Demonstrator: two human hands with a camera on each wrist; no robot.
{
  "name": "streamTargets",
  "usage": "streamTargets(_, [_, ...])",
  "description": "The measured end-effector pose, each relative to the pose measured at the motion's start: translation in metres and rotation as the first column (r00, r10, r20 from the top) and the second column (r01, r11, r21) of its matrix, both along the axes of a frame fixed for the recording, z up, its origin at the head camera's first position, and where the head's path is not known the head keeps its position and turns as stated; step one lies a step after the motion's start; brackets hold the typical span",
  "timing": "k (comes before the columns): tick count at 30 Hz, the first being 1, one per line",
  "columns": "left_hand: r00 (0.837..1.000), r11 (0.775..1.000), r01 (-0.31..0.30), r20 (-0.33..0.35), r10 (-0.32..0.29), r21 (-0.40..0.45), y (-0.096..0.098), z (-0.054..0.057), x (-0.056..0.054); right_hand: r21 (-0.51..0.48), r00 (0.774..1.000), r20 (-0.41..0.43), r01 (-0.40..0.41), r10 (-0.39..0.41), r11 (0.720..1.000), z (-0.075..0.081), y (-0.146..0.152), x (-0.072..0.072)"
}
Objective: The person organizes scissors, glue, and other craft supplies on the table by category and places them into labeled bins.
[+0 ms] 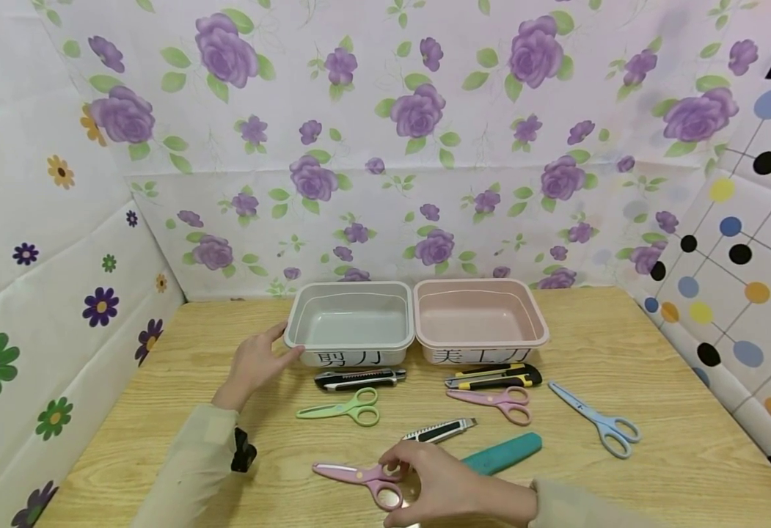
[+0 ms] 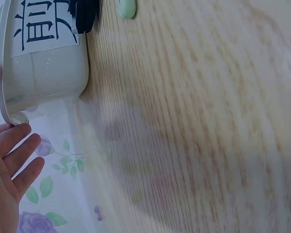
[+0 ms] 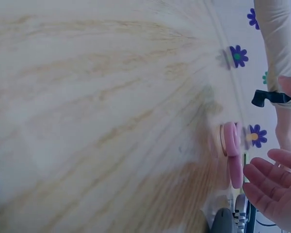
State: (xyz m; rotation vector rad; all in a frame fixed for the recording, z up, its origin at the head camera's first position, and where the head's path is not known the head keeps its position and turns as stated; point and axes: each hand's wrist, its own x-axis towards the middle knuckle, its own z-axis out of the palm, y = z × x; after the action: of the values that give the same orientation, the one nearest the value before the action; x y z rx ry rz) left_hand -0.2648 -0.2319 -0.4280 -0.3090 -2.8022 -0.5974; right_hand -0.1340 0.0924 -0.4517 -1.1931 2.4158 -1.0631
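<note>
My left hand (image 1: 256,367) rests at the left end of a grey plastic bin (image 1: 348,355), thumb at the front rim and other fingers along its side. In the left wrist view its fingers (image 2: 24,177) are spread, with the index at the rim. My right hand (image 1: 441,480) hovers around the handles of pink scissors (image 1: 365,475), thumb and index finger apart. Those handles (image 3: 234,155) stand just beyond its loosely extended fingers in the right wrist view. A shiny item under the palm is mostly hidden.
A pink bin (image 1: 480,345) adjoins the grey one. Before them lie a black utility knife (image 1: 361,378), yellow-black utility knives (image 1: 497,377), green scissors (image 1: 342,408), other pink scissors (image 1: 494,400), blue scissors (image 1: 596,418), a white-black utility knife (image 1: 439,430) and a teal item (image 1: 504,454).
</note>
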Motion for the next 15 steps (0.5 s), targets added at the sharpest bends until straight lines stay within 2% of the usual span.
streamTargets(15, [1.0, 1.0, -0.001, 0.004, 0.001, 0.01, -0.001, -0.003, -0.001, -0.018, 0.987, -0.111, 0.114, -0.115, 0.993, -0.012, -0.003, 0.008])
